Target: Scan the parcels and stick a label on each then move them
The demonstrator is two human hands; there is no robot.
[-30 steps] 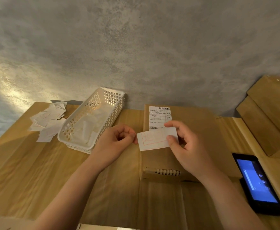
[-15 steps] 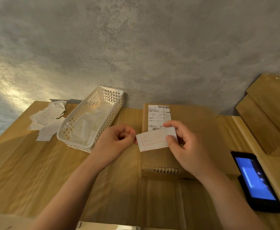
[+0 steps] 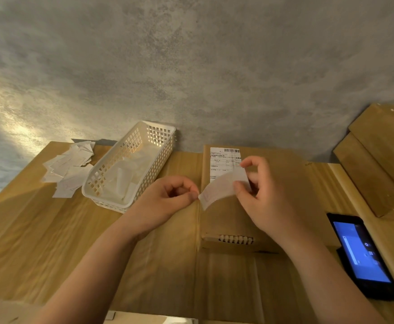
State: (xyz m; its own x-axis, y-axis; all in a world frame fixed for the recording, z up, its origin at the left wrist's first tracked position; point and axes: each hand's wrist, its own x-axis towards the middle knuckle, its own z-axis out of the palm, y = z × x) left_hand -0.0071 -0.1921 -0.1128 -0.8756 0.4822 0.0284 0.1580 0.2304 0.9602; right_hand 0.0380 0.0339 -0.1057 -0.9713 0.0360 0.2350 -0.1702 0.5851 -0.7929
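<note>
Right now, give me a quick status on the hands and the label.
Left hand pinches the label corner; right hand pinches its other end. Label curled, held above the parcel, not yet stuck. Nothing in the way.

left grip (image 3: 168, 199): bare, no glove or ring | right grip (image 3: 265, 195): bare | forearms: bare, sleeveless

Just one head-worn wide-angle cam, looking forward and down over the tabletop (image 3: 39, 230), close above both forearms.
</note>
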